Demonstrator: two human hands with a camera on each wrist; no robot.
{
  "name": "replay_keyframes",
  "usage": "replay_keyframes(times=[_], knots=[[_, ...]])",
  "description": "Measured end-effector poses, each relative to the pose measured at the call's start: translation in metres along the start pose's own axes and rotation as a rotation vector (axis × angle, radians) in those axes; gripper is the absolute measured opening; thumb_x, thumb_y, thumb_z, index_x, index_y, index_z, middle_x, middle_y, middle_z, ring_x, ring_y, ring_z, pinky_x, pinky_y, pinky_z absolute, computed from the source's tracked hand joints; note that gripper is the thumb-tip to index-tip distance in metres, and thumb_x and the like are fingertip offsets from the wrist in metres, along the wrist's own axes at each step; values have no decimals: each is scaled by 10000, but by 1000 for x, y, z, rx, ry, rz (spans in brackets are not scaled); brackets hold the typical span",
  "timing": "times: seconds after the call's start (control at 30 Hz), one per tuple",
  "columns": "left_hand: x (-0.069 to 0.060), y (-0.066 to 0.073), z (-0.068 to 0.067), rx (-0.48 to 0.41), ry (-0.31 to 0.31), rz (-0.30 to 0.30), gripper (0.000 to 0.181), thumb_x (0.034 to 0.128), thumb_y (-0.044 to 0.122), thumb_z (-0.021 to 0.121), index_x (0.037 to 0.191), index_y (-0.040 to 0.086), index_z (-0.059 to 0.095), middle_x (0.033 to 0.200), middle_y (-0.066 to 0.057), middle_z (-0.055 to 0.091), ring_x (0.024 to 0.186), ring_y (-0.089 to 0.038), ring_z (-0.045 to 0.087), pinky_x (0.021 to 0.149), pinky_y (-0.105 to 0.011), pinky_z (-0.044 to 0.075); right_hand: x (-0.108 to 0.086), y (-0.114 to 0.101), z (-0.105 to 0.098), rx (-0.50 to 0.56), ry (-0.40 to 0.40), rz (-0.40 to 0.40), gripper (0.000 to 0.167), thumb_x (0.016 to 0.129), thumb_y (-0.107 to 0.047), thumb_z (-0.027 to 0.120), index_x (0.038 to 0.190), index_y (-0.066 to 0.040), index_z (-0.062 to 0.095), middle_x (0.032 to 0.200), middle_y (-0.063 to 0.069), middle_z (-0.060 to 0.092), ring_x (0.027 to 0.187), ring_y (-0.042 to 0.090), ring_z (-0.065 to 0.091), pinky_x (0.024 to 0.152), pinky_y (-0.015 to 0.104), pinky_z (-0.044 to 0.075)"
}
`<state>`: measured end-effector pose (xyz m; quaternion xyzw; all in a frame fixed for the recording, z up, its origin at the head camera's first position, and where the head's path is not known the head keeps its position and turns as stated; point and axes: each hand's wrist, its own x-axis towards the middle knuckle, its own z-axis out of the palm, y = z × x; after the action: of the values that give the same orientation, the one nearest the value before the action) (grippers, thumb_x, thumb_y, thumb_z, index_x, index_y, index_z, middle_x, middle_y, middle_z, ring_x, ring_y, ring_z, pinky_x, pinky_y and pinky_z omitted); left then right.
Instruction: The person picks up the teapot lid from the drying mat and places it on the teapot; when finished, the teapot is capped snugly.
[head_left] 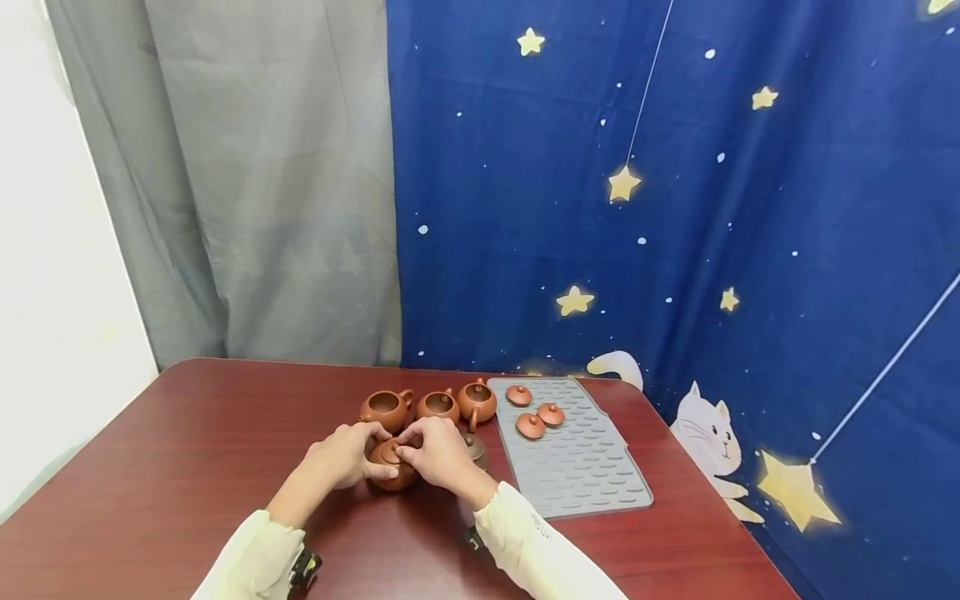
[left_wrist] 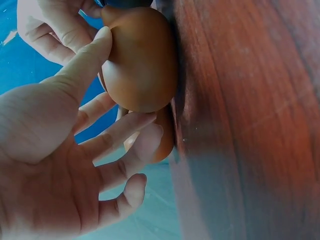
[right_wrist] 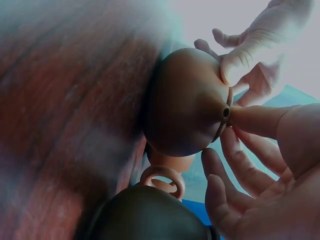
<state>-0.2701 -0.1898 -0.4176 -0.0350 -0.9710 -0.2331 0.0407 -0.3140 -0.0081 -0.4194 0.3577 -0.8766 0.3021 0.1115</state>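
Note:
A brown clay teapot (head_left: 393, 477) stands on the table between both hands, its short spout (right_wrist: 220, 111) pointing toward the right wrist camera. My left hand (head_left: 343, 454) holds the pot from the left, thumb on its shoulder and fingers around the far side. From the right, my right hand (head_left: 442, 452) pinches the teapot lid (head_left: 386, 452) at the pot's mouth, its thumb at the rim near the spout. Whether the lid sits fully flat is hidden by the fingers. A darker teapot (right_wrist: 155, 217) stands close by, partly behind my right hand in the head view.
Behind the hands stand two lidless teapots, one on the left (head_left: 384, 412) and one in the middle (head_left: 438, 405), and a lidded teapot (head_left: 477, 402). Right of them, a grey drying mat (head_left: 581, 467) bears three loose lids (head_left: 530, 426). Curtains hang beyond the red-brown table (head_left: 187, 467).

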Motion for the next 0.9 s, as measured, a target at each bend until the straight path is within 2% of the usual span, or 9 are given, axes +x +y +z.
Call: replay_keyframes(times=[0.3, 0.4, 0.47, 0.53, 0.57, 0.63, 0.7, 0.77, 0.9], knots=[[-4, -2, 4, 43, -7, 48, 512, 750, 512, 817, 1135, 209, 666, 1033, -7, 691, 948, -271, 668, 737, -555, 490, -6, 7, -7, 32, -22, 16, 95, 803, -117, 789, 863, -189, 807, 762, -128, 681, 637, -53, 524, 544, 150, 424], [-5, -3, 4, 59, -19, 70, 536, 758, 536, 802, 1151, 201, 658, 1024, -6, 688, 931, -269, 667, 727, -547, 492, -8, 7, -12, 46, -12, 16, 87, 804, -122, 781, 860, -185, 800, 747, -138, 675, 633, -46, 543, 572, 200, 476], [-4, -4, 4, 66, -29, 80, 550, 762, 554, 790, 1164, 204, 655, 1022, 2, 686, 927, -261, 665, 726, -534, 495, -10, 8, -17, 65, -9, 27, 77, 812, -124, 770, 863, -174, 798, 759, -138, 678, 662, -19, 567, 796, 299, 520], [-5, -4, 2, 73, -38, 93, 569, 769, 566, 777, 1186, 200, 653, 1035, 8, 685, 940, -260, 664, 731, -533, 497, -11, 11, -22, 86, 0, 32, 69, 819, -121, 760, 866, -155, 798, 805, -136, 697, 705, -2, 593, 961, 447, 452], [-4, -5, 1, 76, -41, 99, 578, 772, 574, 770, 1196, 199, 652, 1046, 14, 685, 949, -259, 664, 738, -533, 498, -11, 12, -25, 96, 5, 32, 68, 823, -115, 755, 868, -141, 798, 823, -127, 706, 708, 12, 598, 964, 485, 444], [-4, -5, -1, 81, -44, 102, 591, 785, 582, 753, 1220, 196, 650, 1078, 17, 684, 982, -265, 661, 761, -542, 498, -11, 14, -30, 106, 21, 38, 72, 821, -113, 751, 869, -132, 802, 848, -113, 718, 706, 25, 595, 955, 475, 446], [-3, -6, -3, 84, -49, 107, 595, 808, 580, 732, 1240, 180, 647, 1106, 9, 684, 1010, -278, 659, 779, -555, 496, -11, 18, -35, 115, 43, 47, 68, 817, -111, 755, 860, -131, 803, 846, -97, 723, 680, 17, 586, 777, 335, 512], [-2, -6, -4, 85, -52, 105, 578, 833, 576, 711, 1243, 174, 650, 1117, 7, 686, 1023, -282, 659, 790, -556, 496, -12, 21, -40, 124, 66, 50, 68, 807, -97, 760, 846, -133, 803, 828, -77, 727, 657, 11, 575, 623, 253, 498], [-1, -5, -5, 91, -30, 113, 507, 876, 563, 670, 1206, 179, 669, 1092, 6, 694, 1001, -289, 668, 777, -552, 500, -14, 28, -50, 140, 108, 62, 68, 801, -82, 763, 836, -127, 800, 812, -56, 728, 659, 5, 577, 613, 205, 474]])
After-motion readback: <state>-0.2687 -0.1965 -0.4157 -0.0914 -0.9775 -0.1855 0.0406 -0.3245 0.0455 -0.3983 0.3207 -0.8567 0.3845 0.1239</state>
